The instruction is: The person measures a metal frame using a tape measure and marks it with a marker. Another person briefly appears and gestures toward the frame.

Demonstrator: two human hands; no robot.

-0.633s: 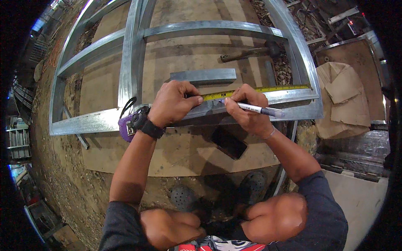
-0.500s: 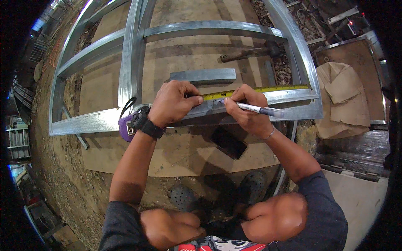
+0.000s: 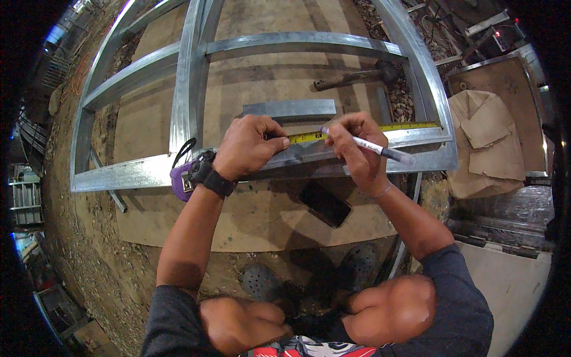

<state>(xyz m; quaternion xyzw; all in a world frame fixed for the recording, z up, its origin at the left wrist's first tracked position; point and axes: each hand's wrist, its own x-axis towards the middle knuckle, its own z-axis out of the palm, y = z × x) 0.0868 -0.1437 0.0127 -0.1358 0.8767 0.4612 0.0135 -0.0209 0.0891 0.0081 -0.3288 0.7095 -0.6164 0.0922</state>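
My left hand [image 3: 250, 146] presses a yellow measuring tape blade [image 3: 410, 127] flat onto the near rail of a galvanised metal frame [image 3: 119, 174]. The purple tape case [image 3: 180, 178] lies by my left wrist, which wears a black watch. My right hand [image 3: 355, 149] holds a white marker pen [image 3: 380, 149] with its tip down at the tape, just right of my left fingers. A short loose metal channel piece [image 3: 290, 107] lies just beyond both hands.
The frame rests on plywood sheets [image 3: 262, 214] over dirt ground. A hammer [image 3: 354, 76] lies inside the frame at the far right. A dark phone [image 3: 325, 203] lies on the plywood near my right forearm. Brown paper bags [image 3: 485, 140] lie at the right.
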